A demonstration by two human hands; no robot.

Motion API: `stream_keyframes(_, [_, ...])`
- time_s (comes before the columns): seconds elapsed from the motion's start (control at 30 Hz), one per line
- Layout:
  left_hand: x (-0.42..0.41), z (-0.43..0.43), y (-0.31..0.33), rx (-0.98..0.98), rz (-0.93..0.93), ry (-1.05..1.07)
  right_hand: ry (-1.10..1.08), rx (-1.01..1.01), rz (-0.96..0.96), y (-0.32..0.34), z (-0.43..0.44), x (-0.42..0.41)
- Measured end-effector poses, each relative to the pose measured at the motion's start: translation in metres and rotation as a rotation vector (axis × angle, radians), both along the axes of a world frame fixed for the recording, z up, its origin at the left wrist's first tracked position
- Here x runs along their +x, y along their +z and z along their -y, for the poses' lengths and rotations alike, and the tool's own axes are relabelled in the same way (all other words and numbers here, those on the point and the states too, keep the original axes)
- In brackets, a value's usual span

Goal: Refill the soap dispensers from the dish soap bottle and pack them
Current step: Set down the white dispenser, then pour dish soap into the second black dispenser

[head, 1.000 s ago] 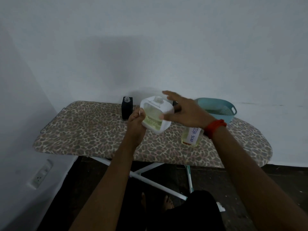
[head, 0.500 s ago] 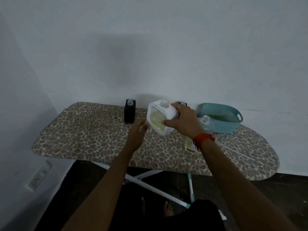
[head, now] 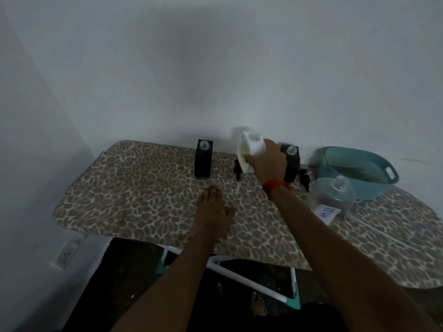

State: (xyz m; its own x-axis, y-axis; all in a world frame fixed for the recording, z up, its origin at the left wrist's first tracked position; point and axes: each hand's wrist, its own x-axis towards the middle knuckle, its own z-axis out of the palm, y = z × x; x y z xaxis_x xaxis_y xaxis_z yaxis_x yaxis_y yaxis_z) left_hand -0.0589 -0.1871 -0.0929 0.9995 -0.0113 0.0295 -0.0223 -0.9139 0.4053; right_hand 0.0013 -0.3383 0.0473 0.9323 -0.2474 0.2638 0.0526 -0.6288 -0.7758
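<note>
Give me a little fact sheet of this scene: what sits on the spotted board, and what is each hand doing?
surface: leopard-print ironing board
busy: right hand grips white square plastic soap dispenser, pump off
idle: left hand open flat over the board, holds nothing
waiting: black square dispenser to the left; second black dispenser behind the right hand; both without pumps
loose: black pump heads lying on the board
supply: clear plastic dish soap bottle, handwritten label
container: teal plastic basket, far right
</note>
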Motion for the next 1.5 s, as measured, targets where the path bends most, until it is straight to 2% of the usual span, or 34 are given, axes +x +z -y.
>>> stream_keyframes(0.17, [0.001, 0.000, -0.003, -0.010, 0.034, -0.005, -0.052, 0.011, -0.018, -0.019, -0.006, 0.025])
stream_keyframes(0.47, [0.002, 0.001, -0.010, 0.029, 0.094, -0.004, -0.183, 0.088, -0.075, -0.064, -0.006, 0.022])
stream_keyframes(0.83, [0.001, 0.001, -0.007, 0.057, 0.084, 0.003, -0.162, 0.059, -0.082, -0.076, 0.000, 0.026])
stream_keyframes(0.97, [0.000, 0.001, -0.005, 0.060, 0.075, 0.001, -0.163, 0.065, 0.054, -0.073, 0.005, 0.019])
stream_keyframes(1.07, [-0.002, 0.000, -0.004, 0.045, 0.079, 0.002, -0.242, 0.047, 0.173, -0.057, 0.016, 0.027])
stream_keyframes(1.13, [-0.002, 0.000, -0.004, 0.036, 0.076, -0.005, -0.344, 0.010, 0.137, -0.045, 0.030, 0.035])
stream_keyframes(1.3, [-0.002, -0.001, -0.004, 0.038, 0.068, -0.009, -0.447, 0.032, -0.140, -0.053, 0.059, 0.048])
stream_keyframes(1.4, [-0.001, -0.002, -0.004, 0.030, 0.073, -0.010, -0.457, 0.119, -0.177, -0.060, 0.061, 0.048])
stream_keyframes(1.5, [0.000, -0.002, -0.005, 0.030, 0.078, -0.002, -0.469, 0.183, -0.131, -0.060, 0.057, 0.043])
